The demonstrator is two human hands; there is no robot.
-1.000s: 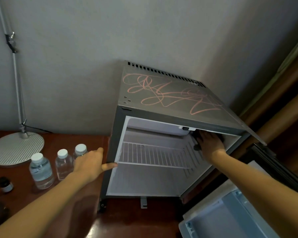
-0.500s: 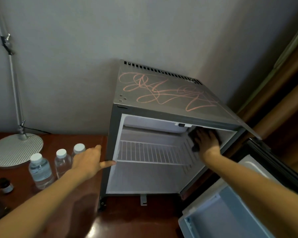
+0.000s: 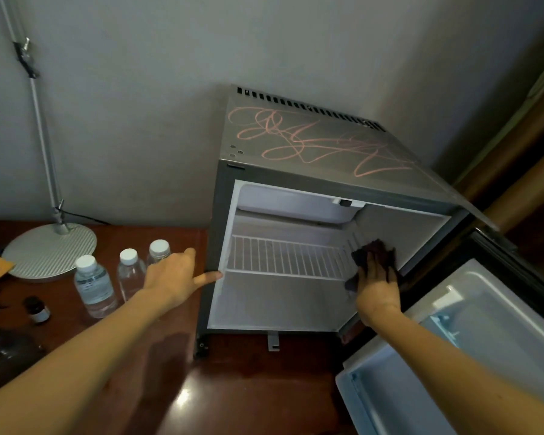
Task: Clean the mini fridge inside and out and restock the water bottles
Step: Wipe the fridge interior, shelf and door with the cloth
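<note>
While right hand (image 3: 378,285) presses cloth (image 3: 371,249) flat on fridge (image 3: 311,142) wall, left hand (image 3: 173,277), spread, steadies frame. Risk: left forearm may topple bottles (image 3: 93,285).

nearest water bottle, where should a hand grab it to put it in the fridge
Grip the nearest water bottle round its straight-sided middle, probably coming from the near side: it stands upright, and a second bottle stands close on its right.

Your right hand (image 3: 378,288) presses a dark cloth (image 3: 372,251) flat against the fridge's (image 3: 311,146) inner wall, at 3 o'clock of the opening. Your left hand's (image 3: 173,277) thumb touches the frame at 9 o'clock, with three water bottles (image 3: 132,273) just beyond.
</note>
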